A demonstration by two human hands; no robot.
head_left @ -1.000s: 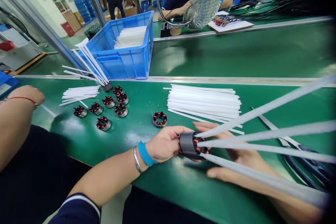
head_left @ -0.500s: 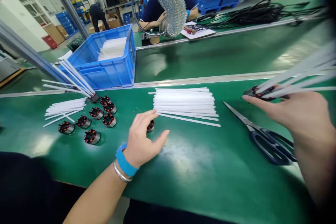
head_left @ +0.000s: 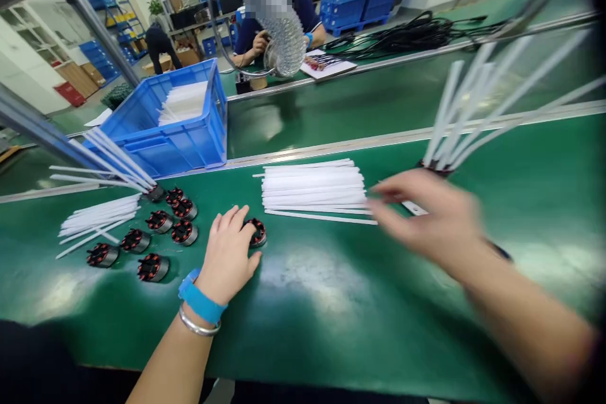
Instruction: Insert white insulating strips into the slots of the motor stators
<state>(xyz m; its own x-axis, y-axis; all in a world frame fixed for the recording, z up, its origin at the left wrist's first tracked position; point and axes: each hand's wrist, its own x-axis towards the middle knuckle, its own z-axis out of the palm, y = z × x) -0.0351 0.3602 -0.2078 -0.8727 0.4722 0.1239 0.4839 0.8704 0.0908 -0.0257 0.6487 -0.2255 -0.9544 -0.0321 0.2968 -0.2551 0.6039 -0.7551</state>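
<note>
My left hand (head_left: 227,252) is palm-down with its fingers apart, beside a small motor stator (head_left: 257,232) with copper windings; its fingertips partly cover the stator, and whether they grip it I cannot see. A stack of white tubes (head_left: 312,189) lies just beyond. My right hand (head_left: 426,214), blurred by motion, reaches toward the right ends of these tubes, thumb and forefinger apart and nothing visible between them. Behind it stands a stator bristling with white tubes (head_left: 461,120), its base partly hidden. The scissors (head_left: 414,207) are mostly covered by my right hand.
At left, several stators (head_left: 152,267) sit near a smaller pile of white tubes (head_left: 99,214) and another stator with tubes inserted (head_left: 154,192). A blue crate (head_left: 177,139) holds white sheets or tubes. Beyond are a clear duct hose (head_left: 284,38), black cables (head_left: 416,35) and a seated person (head_left: 307,12).
My right hand has let go of the tube-filled stator, now standing at the right, and moved left toward the tube stack. My left hand has shifted slightly down beside the single stator. The view has turned.
</note>
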